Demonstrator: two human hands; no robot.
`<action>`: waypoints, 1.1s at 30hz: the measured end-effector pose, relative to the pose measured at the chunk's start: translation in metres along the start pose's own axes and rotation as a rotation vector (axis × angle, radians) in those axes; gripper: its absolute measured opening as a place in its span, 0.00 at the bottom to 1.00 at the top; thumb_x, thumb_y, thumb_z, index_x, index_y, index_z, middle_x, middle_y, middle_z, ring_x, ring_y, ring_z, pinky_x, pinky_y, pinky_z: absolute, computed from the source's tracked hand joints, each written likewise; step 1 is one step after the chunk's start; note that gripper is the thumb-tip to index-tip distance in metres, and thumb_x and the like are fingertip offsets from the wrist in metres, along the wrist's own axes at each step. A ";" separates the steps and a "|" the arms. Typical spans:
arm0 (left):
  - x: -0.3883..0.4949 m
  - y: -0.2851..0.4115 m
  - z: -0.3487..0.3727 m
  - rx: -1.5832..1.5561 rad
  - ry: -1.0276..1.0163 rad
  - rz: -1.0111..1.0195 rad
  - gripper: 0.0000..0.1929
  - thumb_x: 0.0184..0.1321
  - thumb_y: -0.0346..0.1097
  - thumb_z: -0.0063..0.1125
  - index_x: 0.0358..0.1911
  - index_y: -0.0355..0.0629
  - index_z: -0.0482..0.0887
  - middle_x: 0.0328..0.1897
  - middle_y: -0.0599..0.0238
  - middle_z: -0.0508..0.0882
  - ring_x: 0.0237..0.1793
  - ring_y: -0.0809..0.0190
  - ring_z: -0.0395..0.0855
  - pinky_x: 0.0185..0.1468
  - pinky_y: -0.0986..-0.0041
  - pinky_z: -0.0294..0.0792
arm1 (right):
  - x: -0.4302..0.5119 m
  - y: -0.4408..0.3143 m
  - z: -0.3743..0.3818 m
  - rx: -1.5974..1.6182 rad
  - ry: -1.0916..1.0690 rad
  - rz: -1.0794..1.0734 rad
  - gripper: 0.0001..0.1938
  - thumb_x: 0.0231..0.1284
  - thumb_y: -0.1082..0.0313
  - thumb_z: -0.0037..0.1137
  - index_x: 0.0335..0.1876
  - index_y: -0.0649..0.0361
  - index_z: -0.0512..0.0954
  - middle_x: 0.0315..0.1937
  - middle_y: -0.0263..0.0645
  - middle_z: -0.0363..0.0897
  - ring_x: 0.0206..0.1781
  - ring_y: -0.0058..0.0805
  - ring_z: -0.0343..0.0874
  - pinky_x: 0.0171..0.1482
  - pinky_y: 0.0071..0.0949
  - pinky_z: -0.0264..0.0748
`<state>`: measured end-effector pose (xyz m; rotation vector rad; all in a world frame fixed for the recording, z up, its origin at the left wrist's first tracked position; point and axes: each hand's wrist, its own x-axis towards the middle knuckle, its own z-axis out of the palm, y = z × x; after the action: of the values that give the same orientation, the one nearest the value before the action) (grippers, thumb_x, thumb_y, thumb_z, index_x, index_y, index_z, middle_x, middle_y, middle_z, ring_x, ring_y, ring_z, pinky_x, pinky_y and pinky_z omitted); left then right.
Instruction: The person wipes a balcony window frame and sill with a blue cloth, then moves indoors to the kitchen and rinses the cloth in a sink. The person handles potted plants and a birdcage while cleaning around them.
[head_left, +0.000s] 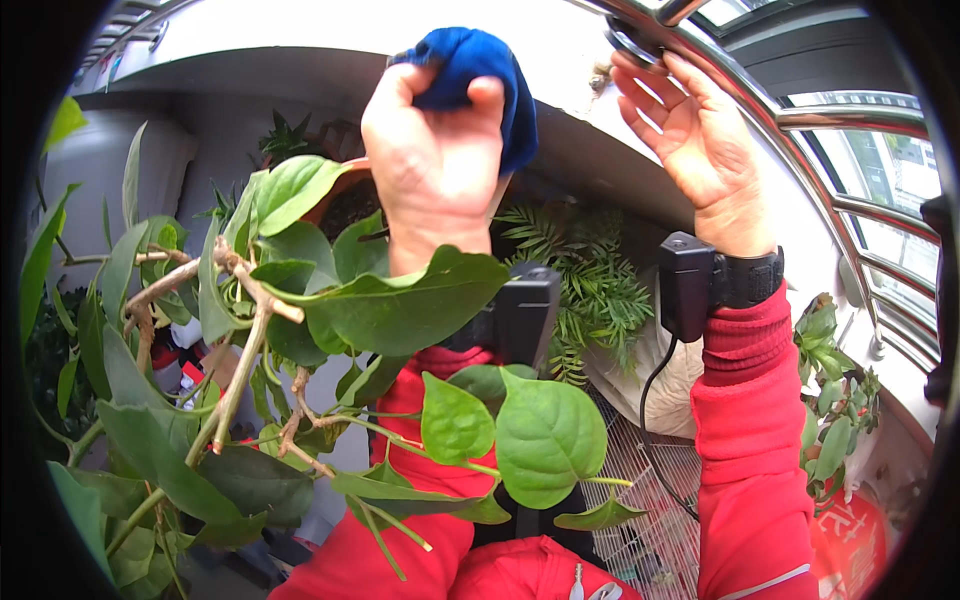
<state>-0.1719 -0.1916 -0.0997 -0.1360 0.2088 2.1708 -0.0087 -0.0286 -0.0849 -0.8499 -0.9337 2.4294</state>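
Note:
A bunched blue cloth (480, 82) is held in my left hand (435, 150), near the edge of a white ledge (300, 26). The cloth hides most of that hand's fingertips, and a corner of it hangs down on the right side. My right hand (705, 150) is raised, palm towards me, beside the shiny metal rail (742, 82). Its thumb and fingertips pinch the lower edge of a dark round object (634, 41) with a bright rim; whether this is fixed to the rail cannot be made out.
Leafy branches (247, 300) spread in front of my left forearm. Beyond them stands a terracotta pot (341, 191). Fern-like foliage (581, 277) and a wire rack (637, 517) lie below. Further right are another plant (832, 435) and a red bag (851, 540).

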 end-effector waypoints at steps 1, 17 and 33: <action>0.010 -0.002 -0.001 0.028 -0.147 0.048 0.06 0.60 0.30 0.42 0.32 0.37 0.73 0.31 0.62 0.75 0.31 0.61 0.73 0.36 0.70 0.73 | 0.000 -0.001 0.000 -0.009 -0.028 -0.013 0.10 0.67 0.65 0.50 0.46 0.62 0.76 0.51 0.48 0.79 0.57 0.36 0.76 0.55 0.33 0.76; 0.128 -0.073 -0.018 1.988 -0.223 0.424 0.10 0.54 0.35 0.57 0.38 0.43 0.86 0.36 0.47 0.84 0.40 0.48 0.84 0.46 0.63 0.74 | -0.001 -0.011 0.002 -0.105 0.061 0.049 0.09 0.68 0.65 0.49 0.42 0.62 0.76 0.52 0.49 0.78 0.58 0.37 0.76 0.48 0.27 0.80; 0.087 -0.083 -0.018 2.221 -0.281 0.394 0.11 0.58 0.31 0.47 0.37 0.39 0.84 0.37 0.50 0.85 0.43 0.49 0.83 0.47 0.64 0.75 | -0.004 -0.012 0.009 -0.160 0.109 0.062 0.13 0.67 0.62 0.51 0.51 0.60 0.76 0.49 0.46 0.81 0.53 0.32 0.79 0.46 0.23 0.77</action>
<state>-0.1535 -0.0786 -0.1413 1.4577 2.2722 1.0977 -0.0094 -0.0265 -0.0694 -1.0706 -1.0863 2.3570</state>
